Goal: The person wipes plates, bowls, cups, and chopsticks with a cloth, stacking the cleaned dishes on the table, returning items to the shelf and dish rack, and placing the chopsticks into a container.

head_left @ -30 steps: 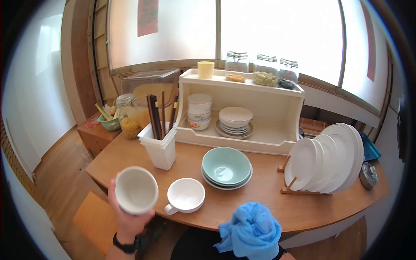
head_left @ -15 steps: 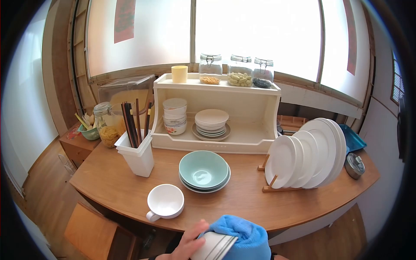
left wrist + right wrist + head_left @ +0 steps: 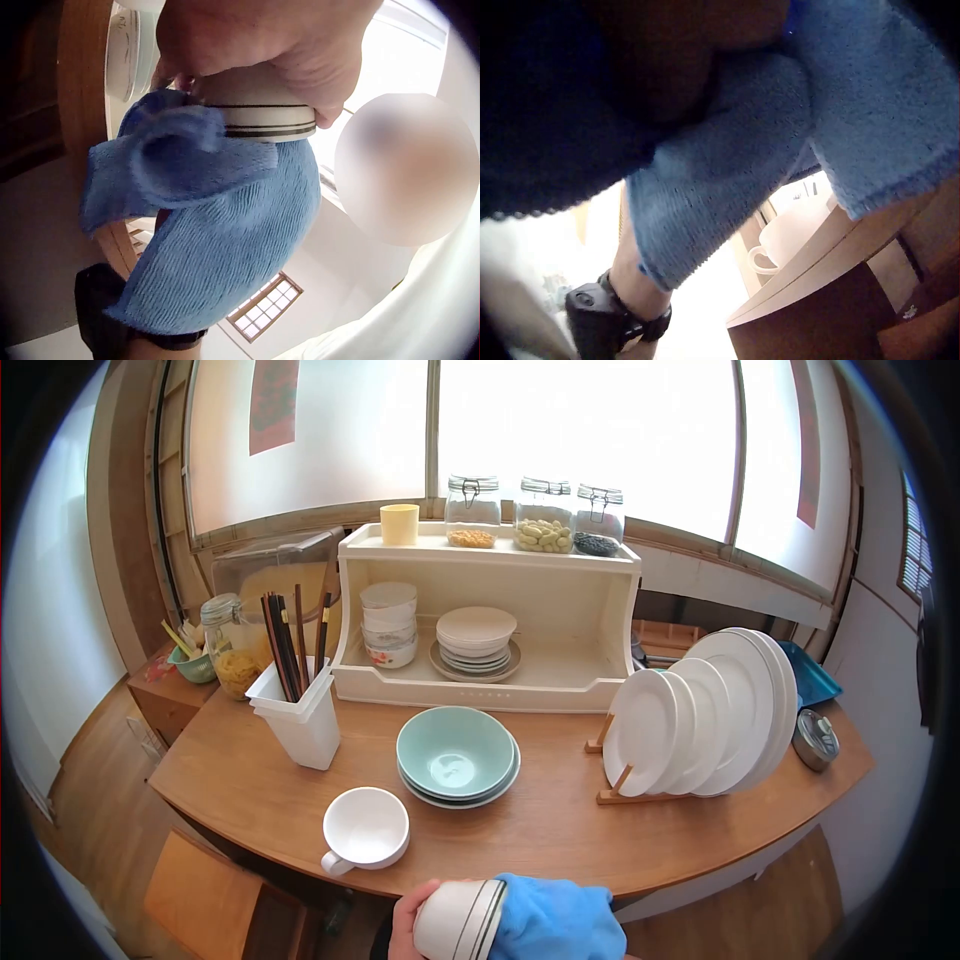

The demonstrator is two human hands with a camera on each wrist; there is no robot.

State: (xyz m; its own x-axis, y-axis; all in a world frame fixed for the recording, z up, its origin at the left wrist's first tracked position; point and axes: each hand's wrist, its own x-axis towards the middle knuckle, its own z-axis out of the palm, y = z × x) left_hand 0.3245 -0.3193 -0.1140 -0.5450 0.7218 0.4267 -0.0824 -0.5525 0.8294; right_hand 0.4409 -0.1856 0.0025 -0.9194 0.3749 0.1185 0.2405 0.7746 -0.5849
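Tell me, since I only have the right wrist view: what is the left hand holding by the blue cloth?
Observer: The left hand grips a striped cup, its mouth turned toward the blue cloth.
Operator: I see a white mug too. What stands right of it?
Observer: In the head view, a teal bowl tops a stack there.
Operator: And farther right?
Observer: White plates standing in a wooden rack.

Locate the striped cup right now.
Head view, bottom centre, below and right of the white mug: the striped cup is in the left hand, mouth against the blue cloth.
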